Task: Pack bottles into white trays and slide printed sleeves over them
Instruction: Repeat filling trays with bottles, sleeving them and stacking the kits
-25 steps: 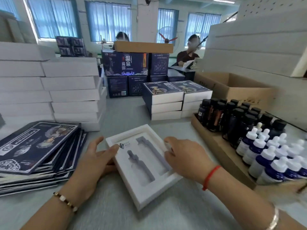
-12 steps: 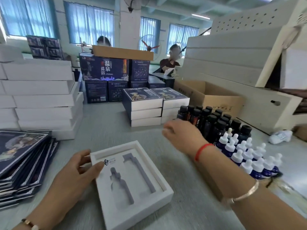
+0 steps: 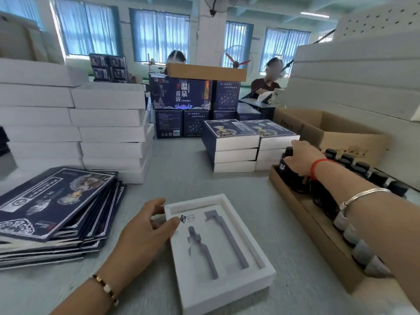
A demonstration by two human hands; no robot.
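White tray (image 3: pixel 229 289); two bottle-shaped recesses, seemingly empty

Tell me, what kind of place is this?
Probably a small packing workshop: stacks of white boxes, a pile of flat printed sleeves, and a cardboard tray full of dark bottles on a shared worktable.

Packing workshop: stacked boxes (image 3: pixel 109 130), cartons (image 3: pixel 336 133)

Matt white foam tray (image 3: pixel 229 289) with grey-lined cut-outs; glossy dark bottle (image 3: pixel 286 165) with black cap; printed sleeves (image 3: pixel 52 201) of smooth coated card; plain brown corrugated cardboard carton (image 3: pixel 318 233); polished metal bangle (image 3: pixel 361 196); matt grey tabletop (image 3: pixel 200 185).
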